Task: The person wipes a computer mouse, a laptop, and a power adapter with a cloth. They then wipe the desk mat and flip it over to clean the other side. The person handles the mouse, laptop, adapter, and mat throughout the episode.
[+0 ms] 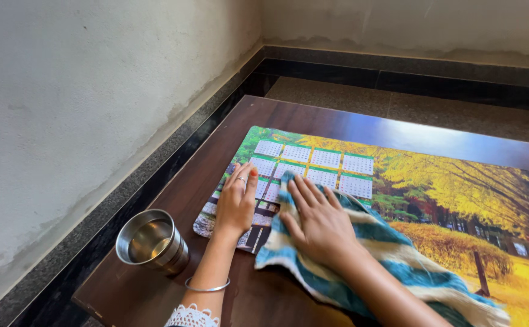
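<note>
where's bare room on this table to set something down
Bare wood lies along the table's far edge beyond the calendar mat, and in front between the steel cup and the cloth. It is crowded where left hand and right hand press.

Whitewashed walls [83, 109], speckled floor [434, 109]

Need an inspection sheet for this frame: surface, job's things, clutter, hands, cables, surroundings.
Surface: dark wooden table, glossy, set in a room corner.
Job's things: calendar poster lies flat; blue-and-white striped cloth lies on its near edge.
Clutter: steel cup upright beside the poster's left end.
Hands: left hand flat on the poster; right hand flat on the cloth.
Cables: nothing seen.
Surroundings: pale wall, dark skirting, stone floor.
</note>
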